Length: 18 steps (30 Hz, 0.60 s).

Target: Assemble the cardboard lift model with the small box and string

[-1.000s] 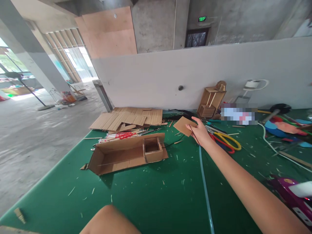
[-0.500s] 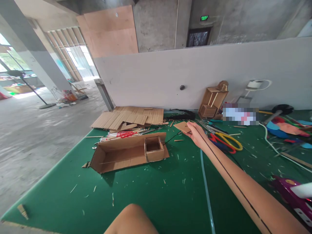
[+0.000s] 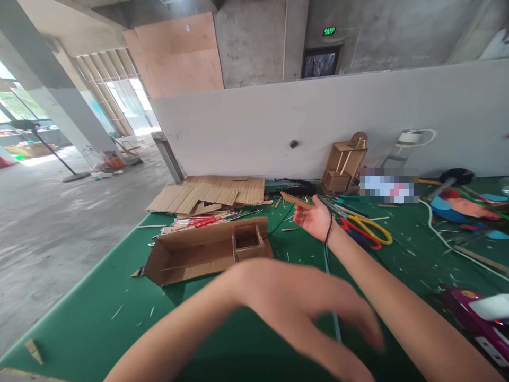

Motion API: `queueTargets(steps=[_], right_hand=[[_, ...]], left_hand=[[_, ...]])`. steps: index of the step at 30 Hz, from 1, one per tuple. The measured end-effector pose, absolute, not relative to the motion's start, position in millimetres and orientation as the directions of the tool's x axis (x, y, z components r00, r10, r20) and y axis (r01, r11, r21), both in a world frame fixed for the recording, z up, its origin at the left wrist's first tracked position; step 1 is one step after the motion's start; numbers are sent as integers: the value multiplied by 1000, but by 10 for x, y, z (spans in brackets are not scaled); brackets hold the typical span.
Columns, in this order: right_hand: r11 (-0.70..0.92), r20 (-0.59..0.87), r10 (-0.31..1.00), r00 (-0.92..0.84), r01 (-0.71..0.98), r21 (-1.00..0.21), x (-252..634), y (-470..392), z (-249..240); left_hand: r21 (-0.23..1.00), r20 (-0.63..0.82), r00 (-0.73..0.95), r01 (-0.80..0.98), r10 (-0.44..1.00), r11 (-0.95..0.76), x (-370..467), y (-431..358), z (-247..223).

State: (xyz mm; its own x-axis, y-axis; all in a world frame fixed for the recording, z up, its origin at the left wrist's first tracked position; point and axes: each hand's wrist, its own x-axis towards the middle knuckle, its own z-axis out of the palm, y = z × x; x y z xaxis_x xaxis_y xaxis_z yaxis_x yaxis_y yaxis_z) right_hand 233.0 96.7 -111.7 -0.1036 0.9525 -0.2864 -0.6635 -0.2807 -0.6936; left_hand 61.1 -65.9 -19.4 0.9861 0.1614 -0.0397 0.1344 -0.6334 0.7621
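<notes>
A small flat cardboard piece (image 3: 296, 200) is held in my right hand (image 3: 314, 217), tilted nearly edge-on above the green table. A thin black cord (image 3: 280, 223) runs from that piece to the small square compartment (image 3: 247, 240) at the right end of an open cardboard box (image 3: 191, 253). More dark cord loops round my right wrist. My left hand (image 3: 302, 307), blurred by motion, reaches across the front of the table with thumb and fingers apart and nothing between them. It partly covers the box's lower right edge.
Cardboard sheets (image 3: 210, 191) and thin sticks lie behind the box. A small cardboard model (image 3: 342, 165) leans against the wall. Yellow-handled scissors (image 3: 371, 228), a white cable and a purple device (image 3: 469, 318) are on the right.
My left hand has come in from the bottom edge and stretches rightward. My right hand has turned, tilting the cardboard piece. The cord along my forearm now hangs at the wrist.
</notes>
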Motion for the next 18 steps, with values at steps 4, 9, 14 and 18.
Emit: queueTargets(steps=[4, 9, 14, 18], right_hand=[[-295, -281, 950, -136, -679, -672, 2327, 968, -1122], [-304, -268, 950, -163, -684, -663, 2284, 974, -1102], [-324, -266, 945, -191, -661, -677, 2274, 953, -1065], [-318, -251, 948, -197, -650, -690, 2292, 938, -1016]], left_hand=[[366, 62, 728, 620, 683, -694, 132, 58, -73], [168, -202, 628, 778, 751, -605, -171, 386, -339], [159, -221, 610, 792, 761, -589, -176, 474, -403], [182, -185, 615, 788, 766, -589, -157, 454, -369]])
